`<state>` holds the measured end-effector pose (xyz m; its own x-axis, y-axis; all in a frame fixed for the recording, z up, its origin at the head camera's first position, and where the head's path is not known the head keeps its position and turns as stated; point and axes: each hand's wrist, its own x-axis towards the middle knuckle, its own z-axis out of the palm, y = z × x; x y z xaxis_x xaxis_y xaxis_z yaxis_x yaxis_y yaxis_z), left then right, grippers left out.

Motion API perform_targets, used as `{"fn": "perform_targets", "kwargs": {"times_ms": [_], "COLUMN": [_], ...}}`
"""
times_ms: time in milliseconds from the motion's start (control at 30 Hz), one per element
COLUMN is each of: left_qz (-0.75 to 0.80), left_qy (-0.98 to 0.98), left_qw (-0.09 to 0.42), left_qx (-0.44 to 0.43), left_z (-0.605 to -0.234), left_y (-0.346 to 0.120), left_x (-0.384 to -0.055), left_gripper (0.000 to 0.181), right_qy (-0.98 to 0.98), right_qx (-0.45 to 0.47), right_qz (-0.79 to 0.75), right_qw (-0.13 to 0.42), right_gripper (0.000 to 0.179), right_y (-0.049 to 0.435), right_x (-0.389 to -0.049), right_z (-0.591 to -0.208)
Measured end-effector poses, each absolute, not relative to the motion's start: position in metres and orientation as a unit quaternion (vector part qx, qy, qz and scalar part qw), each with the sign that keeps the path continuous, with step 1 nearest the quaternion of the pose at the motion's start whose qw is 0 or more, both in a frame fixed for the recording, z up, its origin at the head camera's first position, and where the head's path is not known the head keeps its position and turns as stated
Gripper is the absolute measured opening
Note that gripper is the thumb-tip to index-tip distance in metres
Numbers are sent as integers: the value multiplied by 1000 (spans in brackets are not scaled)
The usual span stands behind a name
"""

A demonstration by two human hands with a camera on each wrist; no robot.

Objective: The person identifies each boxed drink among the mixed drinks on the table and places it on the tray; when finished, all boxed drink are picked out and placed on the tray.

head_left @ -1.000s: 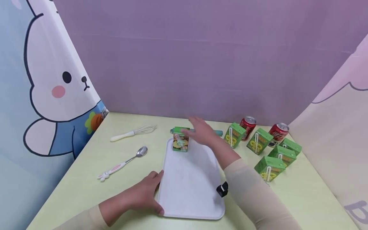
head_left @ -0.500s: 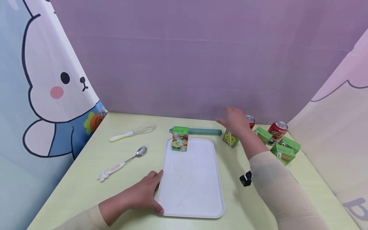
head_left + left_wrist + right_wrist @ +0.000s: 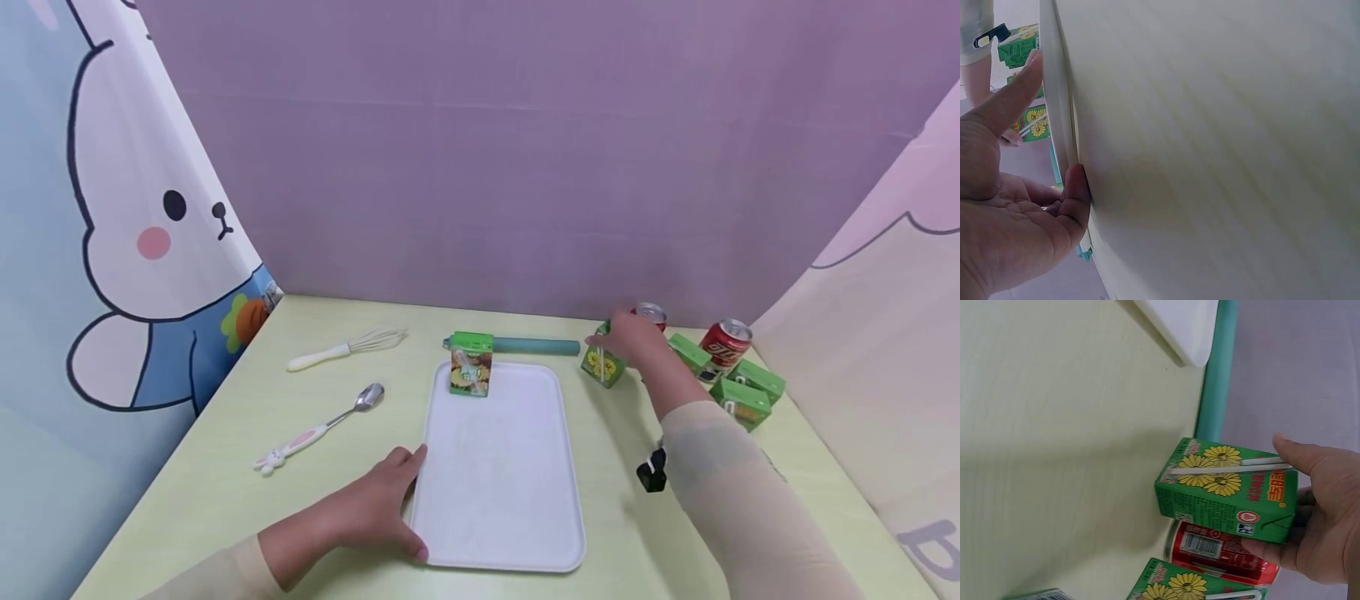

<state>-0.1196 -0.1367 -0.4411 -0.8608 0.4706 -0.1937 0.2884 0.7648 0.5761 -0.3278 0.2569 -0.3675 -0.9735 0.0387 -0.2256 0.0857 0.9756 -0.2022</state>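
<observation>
A white tray (image 3: 498, 492) lies flat on the pale green table (image 3: 225, 467). My left hand (image 3: 401, 500) holds its left rim near the front corner; in the left wrist view the thumb (image 3: 1013, 100) and a finger (image 3: 1077, 197) pinch the tray's edge (image 3: 1060, 94). One green juice box (image 3: 471, 367) stands upright at the tray's far left corner. My right hand (image 3: 628, 340) reaches past the tray's far right corner and grips another green juice box (image 3: 600, 367) (image 3: 1229, 487), with the thumb (image 3: 1304, 456) on its straw side and the fingers behind it.
A red can (image 3: 651, 315) (image 3: 1222, 553) stands just behind the gripped box, and a second can (image 3: 726, 342) with several more juice boxes (image 3: 738, 402) farther right. A teal rod (image 3: 536, 345) lies behind the tray. A whisk (image 3: 348, 346) and a rabbit-handled spoon (image 3: 318, 427) lie to the left.
My right hand has swung from above the tray's far end to the right and closed round a juice box beside the cans. The left hand and tray have stayed put.
</observation>
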Motion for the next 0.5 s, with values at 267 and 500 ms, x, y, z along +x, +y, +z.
{"fn": "perform_targets", "kwargs": {"times_ms": [267, 500], "left_qz": [273, 274], "left_qy": [925, 925], "left_qw": [169, 167], "left_qx": [204, 206], "left_z": [-441, -442], "left_y": [-137, -138], "left_x": [-120, -119], "left_gripper": [134, 134], "right_qy": [989, 990], "right_qx": [15, -8], "right_qz": [-100, -90], "right_qw": [104, 109], "right_gripper": [80, 80], "right_y": [259, 255], "right_x": [-328, -324], "right_z": [-372, -368]}}
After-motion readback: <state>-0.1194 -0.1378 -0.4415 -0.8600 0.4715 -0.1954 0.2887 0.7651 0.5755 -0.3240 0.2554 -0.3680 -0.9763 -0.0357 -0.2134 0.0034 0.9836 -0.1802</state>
